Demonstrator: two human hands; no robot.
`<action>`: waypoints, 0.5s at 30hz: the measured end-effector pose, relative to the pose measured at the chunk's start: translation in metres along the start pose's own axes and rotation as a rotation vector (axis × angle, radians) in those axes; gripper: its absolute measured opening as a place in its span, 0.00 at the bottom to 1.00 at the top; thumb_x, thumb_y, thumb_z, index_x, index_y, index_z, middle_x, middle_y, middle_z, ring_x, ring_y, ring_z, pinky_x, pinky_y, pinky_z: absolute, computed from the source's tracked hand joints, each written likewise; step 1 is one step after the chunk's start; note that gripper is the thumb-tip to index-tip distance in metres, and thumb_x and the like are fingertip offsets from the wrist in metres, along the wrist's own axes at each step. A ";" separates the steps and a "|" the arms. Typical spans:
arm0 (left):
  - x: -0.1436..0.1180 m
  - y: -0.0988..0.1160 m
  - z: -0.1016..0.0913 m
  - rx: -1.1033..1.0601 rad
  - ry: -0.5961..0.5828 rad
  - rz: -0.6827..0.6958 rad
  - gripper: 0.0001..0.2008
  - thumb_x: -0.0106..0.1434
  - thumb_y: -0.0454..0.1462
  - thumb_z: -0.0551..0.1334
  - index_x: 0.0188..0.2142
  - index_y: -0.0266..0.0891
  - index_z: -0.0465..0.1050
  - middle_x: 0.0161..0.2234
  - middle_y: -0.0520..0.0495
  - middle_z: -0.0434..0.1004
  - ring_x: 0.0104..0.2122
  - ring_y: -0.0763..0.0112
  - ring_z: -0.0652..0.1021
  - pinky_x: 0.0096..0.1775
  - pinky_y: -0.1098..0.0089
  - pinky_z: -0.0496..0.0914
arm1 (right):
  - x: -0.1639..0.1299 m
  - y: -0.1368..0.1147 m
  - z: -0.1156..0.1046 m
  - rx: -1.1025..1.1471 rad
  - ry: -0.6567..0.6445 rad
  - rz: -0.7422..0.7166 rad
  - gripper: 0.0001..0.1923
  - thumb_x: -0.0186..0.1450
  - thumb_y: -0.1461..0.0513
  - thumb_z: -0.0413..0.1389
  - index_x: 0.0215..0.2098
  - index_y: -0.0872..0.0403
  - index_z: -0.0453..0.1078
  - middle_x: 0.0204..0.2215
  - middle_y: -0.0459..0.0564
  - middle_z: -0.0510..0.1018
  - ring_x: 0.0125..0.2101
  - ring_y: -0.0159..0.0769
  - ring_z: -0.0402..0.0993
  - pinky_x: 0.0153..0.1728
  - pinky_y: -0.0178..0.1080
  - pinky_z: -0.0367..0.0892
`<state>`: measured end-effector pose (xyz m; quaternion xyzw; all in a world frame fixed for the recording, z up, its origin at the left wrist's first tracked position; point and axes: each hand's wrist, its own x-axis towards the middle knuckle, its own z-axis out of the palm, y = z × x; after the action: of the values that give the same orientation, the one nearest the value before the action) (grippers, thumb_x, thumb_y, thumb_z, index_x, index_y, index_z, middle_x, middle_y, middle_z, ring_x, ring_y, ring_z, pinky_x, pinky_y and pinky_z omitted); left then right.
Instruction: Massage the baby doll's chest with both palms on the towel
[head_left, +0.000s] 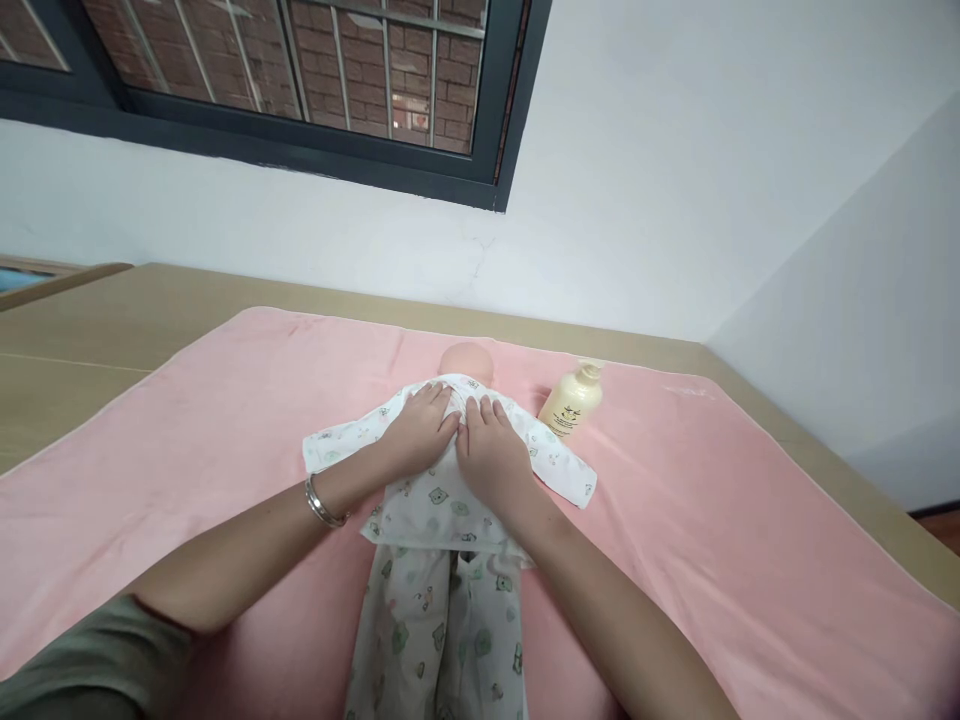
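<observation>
A: ok so what's the grip here?

B: Not much of one. The left hand point(421, 432) and right hand point(491, 450) both lie palm down on the shirt point(431, 500), fingers loose and mostly straight, thumbs close together just below the collar. Neither is clenched.

A: and the doll point(466, 366)?

B: Under them, stretched out mid-blanket point(240, 430), head toward the wall point(600, 230). The bit of head showing is round, smooth and bald.

A: fabrics?

B: Shirt's thin and white with little green prints, sleeves spread wide. Pants point(405, 620) match, a bit creased. Blanket's pink and soft-looking, lightly rumpled. There's also a glossy cream bottle point(574, 402) with dark print, right by one sleeve, and a shiny metal bangle point(316, 500) on the left wrist.
</observation>
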<state>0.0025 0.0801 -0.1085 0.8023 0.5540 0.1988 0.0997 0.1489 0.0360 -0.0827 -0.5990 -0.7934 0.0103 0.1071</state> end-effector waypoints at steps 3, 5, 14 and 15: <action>0.000 -0.001 0.004 0.011 0.003 -0.006 0.30 0.74 0.42 0.42 0.65 0.24 0.63 0.68 0.28 0.63 0.70 0.48 0.62 0.68 0.46 0.57 | 0.001 0.001 0.000 0.017 0.016 -0.002 0.28 0.78 0.60 0.40 0.72 0.65 0.57 0.69 0.64 0.61 0.70 0.53 0.55 0.68 0.50 0.58; 0.000 -0.002 0.006 0.020 0.017 0.001 0.30 0.74 0.41 0.42 0.65 0.24 0.63 0.68 0.28 0.63 0.70 0.48 0.62 0.68 0.46 0.58 | 0.001 0.001 -0.001 0.026 0.018 0.005 0.28 0.78 0.60 0.41 0.72 0.64 0.57 0.69 0.64 0.61 0.70 0.53 0.55 0.68 0.51 0.58; -0.008 0.000 0.015 0.177 0.128 0.111 0.27 0.74 0.38 0.44 0.62 0.19 0.65 0.63 0.21 0.68 0.67 0.44 0.67 0.65 0.44 0.62 | 0.014 0.016 0.001 0.139 -0.029 -0.003 0.29 0.78 0.59 0.43 0.73 0.63 0.56 0.70 0.64 0.58 0.72 0.52 0.51 0.70 0.51 0.52; -0.012 0.003 0.017 0.206 0.155 0.146 0.26 0.75 0.38 0.44 0.61 0.18 0.66 0.62 0.20 0.69 0.66 0.43 0.68 0.65 0.43 0.63 | 0.018 0.021 0.002 0.161 -0.039 -0.007 0.29 0.77 0.59 0.43 0.73 0.63 0.55 0.71 0.63 0.58 0.72 0.52 0.50 0.71 0.52 0.51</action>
<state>0.0085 0.0694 -0.1254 0.8286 0.5178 0.2089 -0.0407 0.1636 0.0591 -0.0846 -0.5853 -0.7942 0.0853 0.1393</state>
